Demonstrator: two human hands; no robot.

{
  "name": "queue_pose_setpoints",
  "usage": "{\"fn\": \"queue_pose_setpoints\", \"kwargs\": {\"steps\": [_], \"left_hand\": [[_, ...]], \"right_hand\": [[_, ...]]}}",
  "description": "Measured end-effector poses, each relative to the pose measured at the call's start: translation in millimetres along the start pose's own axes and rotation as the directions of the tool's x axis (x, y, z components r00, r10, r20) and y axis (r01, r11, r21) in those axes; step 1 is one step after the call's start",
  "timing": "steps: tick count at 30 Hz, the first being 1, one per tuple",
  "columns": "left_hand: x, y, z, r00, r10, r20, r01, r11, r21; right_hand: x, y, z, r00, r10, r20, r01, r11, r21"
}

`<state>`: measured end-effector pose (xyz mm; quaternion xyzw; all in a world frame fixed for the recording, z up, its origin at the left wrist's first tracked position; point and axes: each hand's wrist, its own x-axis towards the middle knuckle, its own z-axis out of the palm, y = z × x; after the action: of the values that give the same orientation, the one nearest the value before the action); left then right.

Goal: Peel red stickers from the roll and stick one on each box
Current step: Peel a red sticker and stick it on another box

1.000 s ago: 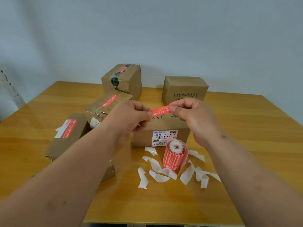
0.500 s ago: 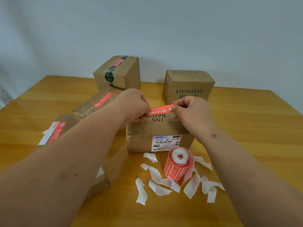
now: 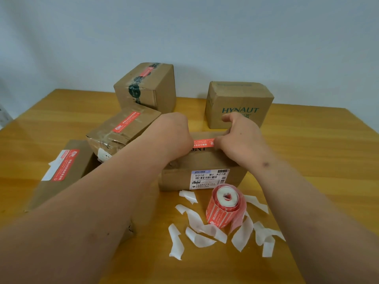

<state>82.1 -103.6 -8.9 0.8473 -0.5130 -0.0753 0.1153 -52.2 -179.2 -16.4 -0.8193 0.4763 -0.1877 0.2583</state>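
Head view shows the narrow red paper sticker now lowered onto the top of the brown cardboard box with the white shipping label; half a second ago it was held taut in the air above that box. The left hand has its grip curled round the sticker's left end, fingers hidden under the knuckles, and the right hand pinches the right end, forefinger lifted. My reading is that this box is being labelled now and only pressing down remains. Behind it to the right, the brown cardboard box printed HYNAUT shows no sticker on the faces I can see, so it looks to be next. Three boxes left of the labelled box already carry red stickers. The shipping label reads "501E- M1 A21B"; beneath the sticker "INS" shows upside down. Just in front stands the red sticker roll among white backing strips on the wooden worktop.
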Motion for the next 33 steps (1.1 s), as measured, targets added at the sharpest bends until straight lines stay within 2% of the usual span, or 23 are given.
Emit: {"fn": "queue_pose_setpoints", "kwargs": {"steps": [13,23,33], "left_hand": [[-4.6,14.4,0.8,0.996,-0.040,0.080,0.027,0.989,0.146],[-6.7,11.9,1.7,0.996,-0.033,0.078,0.027,0.997,0.075],[-1.2,5.0,5.7,0.998,-0.042,0.045,0.039,0.998,0.054]], "right_hand": [[0.2,2.2,7.9,0.999,-0.047,0.004,0.047,0.994,-0.098],[3.4,3.5,7.4,1.000,-0.020,0.000,0.020,0.997,-0.074],[2.5,0.5,5.9,0.999,-0.021,0.026,0.025,0.990,-0.138]]}}
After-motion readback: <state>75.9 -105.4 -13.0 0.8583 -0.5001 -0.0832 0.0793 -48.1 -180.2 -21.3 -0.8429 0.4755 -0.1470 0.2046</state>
